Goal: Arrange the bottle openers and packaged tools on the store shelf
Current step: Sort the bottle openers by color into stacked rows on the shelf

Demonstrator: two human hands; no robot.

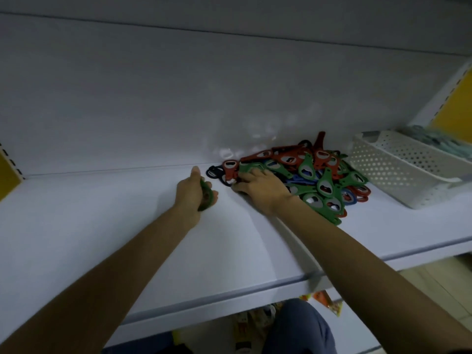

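A heap of red, green, blue and black bottle openers [319,175] lies on the white shelf [127,238] against the back panel. My left hand [192,190] grips a green bottle opener [206,198] just left of the heap, low over the shelf. My right hand [258,186] rests on the heap's left edge, its fingers curled around a red bottle opener [229,171] there. A black opener [214,172] lies just beyond the fingers.
A white perforated basket [398,167] holding pale packaged items stands on the shelf to the right of the heap. Yellow side panels [457,106] flank the shelf. Below the shelf edge, coloured packages [329,302] hang near my knee.
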